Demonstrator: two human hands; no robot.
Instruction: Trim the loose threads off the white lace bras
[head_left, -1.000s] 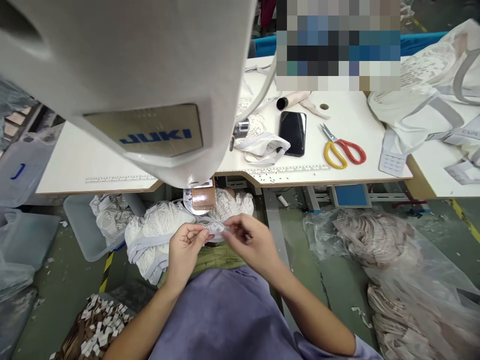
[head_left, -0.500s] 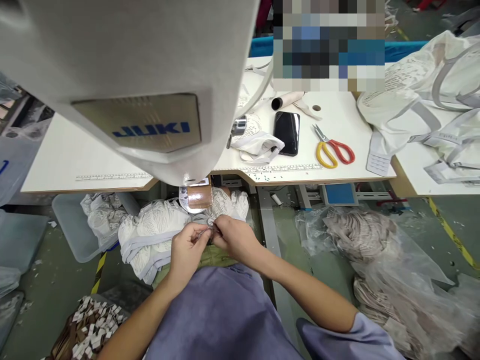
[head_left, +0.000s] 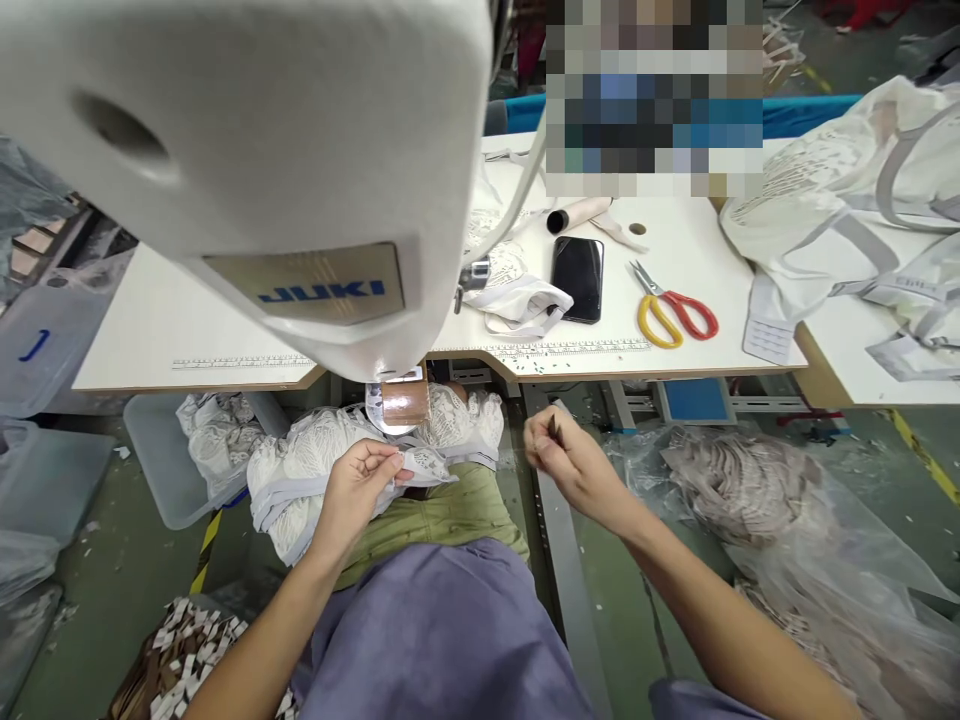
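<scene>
My left hand pinches the edge of a white lace garment piece with grey trim, held above my lap. My right hand is raised to the right of it, apart from the cloth, with its fingers closed. A small dark tip shows between those fingers, too little to name. More white lace garments with grey bands lie heaped across my lap, beneath and left of my left hand. Above them hangs the head of a white sewing machine, with a brown and clear plate at its lower end.
On the white table lie scissors with one yellow and one red handle, a black phone and a fabric roll. A clear bin of garments stands left. Bagged beige cloth is on the floor at right.
My hands, together at the cloth before, are now apart. The right has moved away to the right; the left keeps the garment, and more of its lace shows. The view has shifted slightly.
</scene>
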